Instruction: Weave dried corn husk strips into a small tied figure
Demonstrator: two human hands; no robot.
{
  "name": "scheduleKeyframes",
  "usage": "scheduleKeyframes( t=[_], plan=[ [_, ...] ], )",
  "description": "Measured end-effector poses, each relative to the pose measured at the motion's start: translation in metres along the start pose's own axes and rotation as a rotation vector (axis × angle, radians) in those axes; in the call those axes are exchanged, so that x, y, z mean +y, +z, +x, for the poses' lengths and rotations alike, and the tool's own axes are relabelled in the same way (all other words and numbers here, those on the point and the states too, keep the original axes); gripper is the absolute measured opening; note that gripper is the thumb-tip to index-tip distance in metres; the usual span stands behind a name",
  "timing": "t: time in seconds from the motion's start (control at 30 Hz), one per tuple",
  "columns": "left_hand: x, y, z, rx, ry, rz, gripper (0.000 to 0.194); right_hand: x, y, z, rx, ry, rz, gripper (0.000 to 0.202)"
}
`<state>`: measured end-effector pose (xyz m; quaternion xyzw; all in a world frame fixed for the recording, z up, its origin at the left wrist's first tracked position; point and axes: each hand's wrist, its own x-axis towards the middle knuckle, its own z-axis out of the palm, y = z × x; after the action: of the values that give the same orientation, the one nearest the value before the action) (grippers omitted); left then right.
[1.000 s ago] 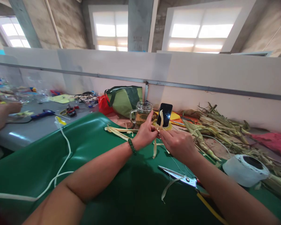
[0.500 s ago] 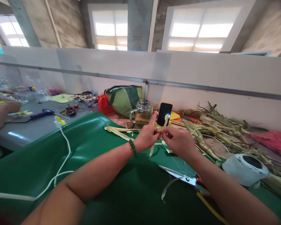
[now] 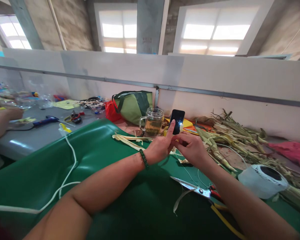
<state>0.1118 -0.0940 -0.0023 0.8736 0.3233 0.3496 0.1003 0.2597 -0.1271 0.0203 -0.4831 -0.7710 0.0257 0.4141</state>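
Observation:
My left hand [image 3: 162, 146], with a green bead bracelet at the wrist, meets my right hand [image 3: 189, 146] above the green mat [image 3: 137, 196]. The left index finger points up in front of a dark phone [image 3: 178, 118], while the other fingers are closed. My right fingers are pinched together against them. Between the two hands is a pale strip of corn husk [image 3: 181, 128], mostly hidden by the fingers. Below my right forearm lie open scissors [image 3: 200, 190] with red and yellow handles, a thin husk scrap [image 3: 179, 201] across the blade.
A glass mug of amber liquid [image 3: 153, 124] stands behind my hands, beside a green bag [image 3: 135, 106]. Dry husks [image 3: 235, 136] pile up at right, near a white roll [image 3: 262, 180]. A white cord [image 3: 72, 150] crosses the mat. Another person's hand [image 3: 5, 120] is at far left.
My left hand has shifted slightly right and closer to the right hand. The husk strip that stood up and hung down between them is now mostly covered by my fingers.

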Motion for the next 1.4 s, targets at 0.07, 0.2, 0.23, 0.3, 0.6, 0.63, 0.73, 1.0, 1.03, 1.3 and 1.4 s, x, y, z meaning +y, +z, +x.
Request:
scheduleKeyframes(
  t=[0.07,0.2,0.23,0.3,0.6,0.63,0.73,1.0,1.03,1.3,1.4],
  plan=[
    [0.001,0.0,0.0,0.006,0.001,-0.067,0.082,-0.001,0.0,-0.001,0.051,-0.032,-0.009,0.013],
    [0.004,-0.003,0.001,-0.01,-0.057,-0.21,0.081,-0.001,0.002,-0.003,0.122,-0.111,0.05,0.014],
    [0.005,-0.004,0.001,-0.017,-0.064,-0.236,0.076,-0.001,0.002,-0.003,0.137,-0.133,0.066,0.014],
    [0.006,-0.006,0.003,-0.031,-0.059,-0.278,0.054,0.0,0.002,-0.004,0.15,-0.157,0.084,0.013],
    [0.0,0.004,0.006,-0.25,-0.062,-0.486,0.027,-0.001,-0.003,-0.003,0.228,-0.163,0.048,0.007],
    [0.0,0.006,0.005,-0.256,-0.029,-0.429,0.03,-0.001,-0.002,-0.003,0.237,-0.152,0.058,0.006],
    [0.006,0.008,0.001,-0.36,0.039,-0.334,0.035,-0.003,-0.002,-0.001,0.285,-0.098,0.181,0.006],
    [0.007,0.006,0.001,-0.59,-0.287,-0.724,0.011,0.006,-0.014,0.009,0.554,0.043,0.595,0.02],
    [0.003,0.004,0.004,-0.539,-0.327,-0.799,0.013,0.01,-0.015,0.011,0.52,0.105,0.598,0.027],
    [-0.02,-0.018,0.018,-0.118,-0.516,-1.182,0.036,0.02,-0.014,0.013,-0.261,0.206,0.304,0.044],
    [-0.02,-0.021,0.019,-0.106,-0.536,-1.21,0.035,0.016,-0.015,0.011,-0.321,0.178,0.285,0.034]
  ],
)
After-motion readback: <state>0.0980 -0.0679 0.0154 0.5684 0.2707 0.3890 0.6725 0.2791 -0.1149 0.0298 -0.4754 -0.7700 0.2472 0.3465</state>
